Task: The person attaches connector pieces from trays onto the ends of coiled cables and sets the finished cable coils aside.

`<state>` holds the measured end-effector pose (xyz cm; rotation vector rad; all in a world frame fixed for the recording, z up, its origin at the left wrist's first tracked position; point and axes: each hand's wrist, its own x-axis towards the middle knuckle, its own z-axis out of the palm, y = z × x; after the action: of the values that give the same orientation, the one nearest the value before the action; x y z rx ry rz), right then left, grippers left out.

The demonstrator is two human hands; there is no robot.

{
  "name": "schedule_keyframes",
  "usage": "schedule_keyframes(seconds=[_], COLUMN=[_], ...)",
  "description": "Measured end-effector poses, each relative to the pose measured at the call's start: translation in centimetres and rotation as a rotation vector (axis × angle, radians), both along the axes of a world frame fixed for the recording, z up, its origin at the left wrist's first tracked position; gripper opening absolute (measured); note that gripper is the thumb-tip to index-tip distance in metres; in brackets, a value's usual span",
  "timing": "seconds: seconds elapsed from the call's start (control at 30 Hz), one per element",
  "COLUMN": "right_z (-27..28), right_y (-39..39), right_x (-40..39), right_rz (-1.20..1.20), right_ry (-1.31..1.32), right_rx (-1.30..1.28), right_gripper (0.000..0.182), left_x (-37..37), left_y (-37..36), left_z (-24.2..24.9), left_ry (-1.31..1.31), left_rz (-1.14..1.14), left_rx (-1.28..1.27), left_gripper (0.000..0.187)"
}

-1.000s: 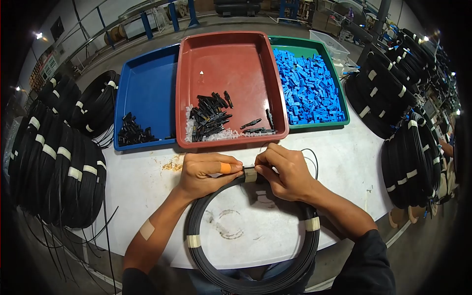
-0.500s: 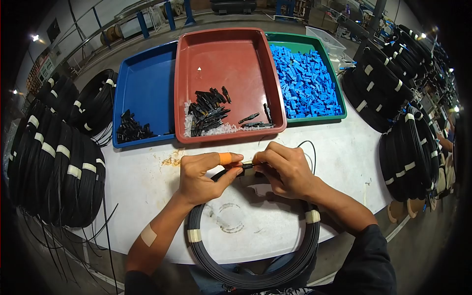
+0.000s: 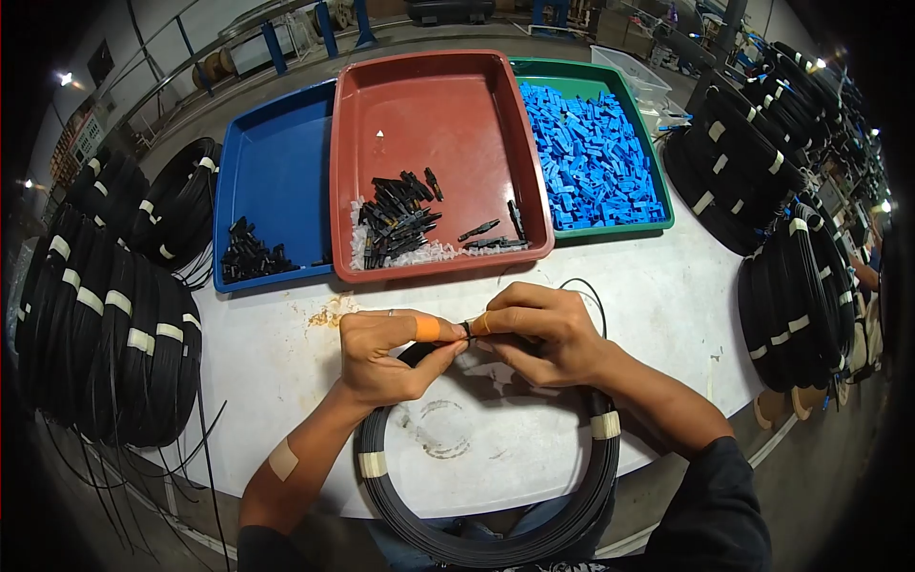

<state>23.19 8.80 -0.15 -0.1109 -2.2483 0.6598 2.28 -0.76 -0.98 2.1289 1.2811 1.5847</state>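
Observation:
My left hand [image 3: 393,357], with orange tape round a finger, pinches a small black connector piece [image 3: 467,330]. Thumb and finger of my right hand [image 3: 548,336] close on its other end, so the fingertips of both hands nearly meet. Most of the piece is covered by fingers. Under my hands lies a coil of black cable [image 3: 379,498], bound with pale tape bands, its near side overhanging the table edge. A loose loop of cable [image 3: 599,303] curves up behind my right hand.
Behind my hands stand a blue tray [image 3: 272,172] and a red tray [image 3: 438,114] with black connector parts, plus a green tray [image 3: 658,205] full of blue clips. Taped cable coils are stacked at left [image 3: 114,334] and right [image 3: 796,305] on the white table [image 3: 276,381].
My right hand has shifted slightly left, and its fingertips now sit closer to those of my left hand. Less of the black connector piece shows between them.

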Motion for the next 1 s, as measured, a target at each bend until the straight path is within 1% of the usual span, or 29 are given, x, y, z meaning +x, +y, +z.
schedule_keyframes(seconds=[0.07, 0.37, 0.43, 0.47, 0.53, 0.57, 0.6, 0.67, 0.73, 0.77, 0.8, 0.87, 0.9, 0.97, 1.0], right_z=[0.0, -0.2, -0.3, -0.3, -0.4, -0.3, -0.4, -0.3, -0.1, -0.2, -0.2, -0.1, 0.1, 0.4, 0.4], right_y=[0.1, 0.2, 0.3, 0.4, 0.2, 0.2, 0.3, 0.4, 0.3, 0.3, 0.4, 0.5, 0.5, 0.5, 0.6], right_x=[0.1, -0.2, -0.2, -0.2, -0.1, -0.1, -0.1, 0.0, 0.0, 0.0, 0.1, 0.0, 0.0, 0.0, 0.1], right_rz=[0.013, -0.003, -0.008, -0.013, -0.026, -0.020, -0.013, -0.015, -0.010, -0.007, -0.003, -0.017, -0.021, -0.018, -0.014], right_ry=[-0.045, -0.055, -0.054, -0.063, -0.070, -0.084, -0.099, -0.112, -0.136, -0.141, -0.145, -0.166, -0.174, -0.198, -0.199], right_rx=[-0.064, -0.044, -0.027, -0.034, -0.047, -0.043, -0.041, -0.042, -0.060, -0.059, -0.055, -0.007, -0.006, 0.003, 0.004], right_gripper=[0.019, 0.017, 0.017, 0.017, 0.017, 0.016, 0.016, 0.016, 0.016, 0.017, 0.018, 0.019, 0.019, 0.019, 0.019], left_x=[-0.1, -0.1, -0.4, -0.5, -0.4, -1.3, -2.0, -3.5, -5.5, -6.3, -6.7, -7.4, -7.7, -7.7, -7.5], left_y=[0.1, 0.0, -0.2, -0.1, 0.1, 0.0, 0.7, 2.3, 4.8, 5.8, 7.0, 8.8, 9.8, 11.3, 11.9], left_z=[-0.2, 0.1, -0.1, -0.3, -0.8, -0.5, -0.6, 0.2, 1.3, 2.3, 2.8, 3.9, 3.6, 2.9, 2.8], left_ry=[-0.019, 0.009, 0.012, 0.017, -0.327, -0.315, -0.265, -0.227, -0.124, 0.036, 0.083, 0.367, 0.365, 0.574, 0.574], left_rz=[-0.006, 0.023, -0.011, -0.009, -0.115, -0.138, -0.077, 0.085, 0.188, 0.292, 0.275, 0.265, 0.264, 0.244, 0.242], left_rx=[0.006, -0.043, -0.112, -0.109, -0.115, -0.179, -0.137, -0.177, -0.153, -0.176, -0.150, -0.112, -0.117, -0.043, -0.044], left_gripper=[0.016, 0.013, 0.022, 0.022, 0.032, 0.037, 0.032, 0.028, 0.023, 0.018, 0.018, 0.017, 0.017, 0.017, 0.017])
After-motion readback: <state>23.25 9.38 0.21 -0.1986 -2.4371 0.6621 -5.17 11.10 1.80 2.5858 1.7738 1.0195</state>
